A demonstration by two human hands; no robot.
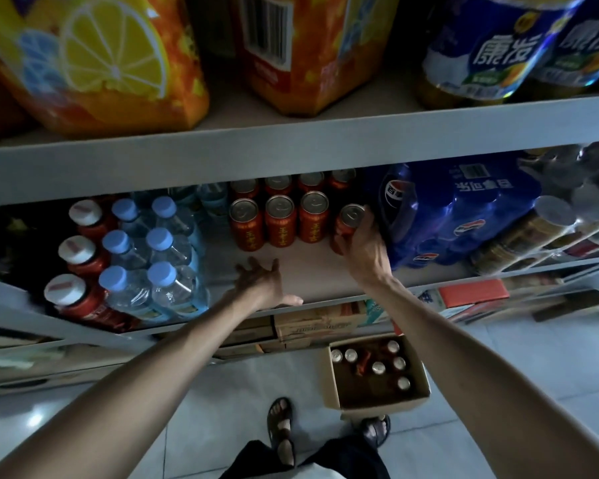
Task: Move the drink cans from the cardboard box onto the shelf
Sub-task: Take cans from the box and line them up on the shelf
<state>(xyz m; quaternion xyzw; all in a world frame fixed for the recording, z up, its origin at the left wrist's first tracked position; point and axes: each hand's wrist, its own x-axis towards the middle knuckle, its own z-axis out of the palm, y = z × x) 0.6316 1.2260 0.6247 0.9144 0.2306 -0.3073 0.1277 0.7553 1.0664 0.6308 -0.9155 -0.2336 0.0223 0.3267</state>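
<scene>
Several red drink cans (280, 220) stand in rows at the back of the middle shelf (312, 271). My right hand (363, 248) grips one more red can (349, 221), tilted, at the right end of the front row, beside a blue bottle pack. My left hand (261, 281) hovers over the bare shelf board in front of the cans, fingers spread and holding nothing. On the floor below, an open cardboard box (419, 395) holds several more cans (377, 367).
Water bottles (159, 264) and red white-capped bottles (80, 250) fill the shelf's left side. A blue shrink-wrapped bottle pack (460, 216) sits right of the cans. Orange drink packs (94, 63) stand on the upper shelf. My sandalled feet (281, 430) are on the tiled floor.
</scene>
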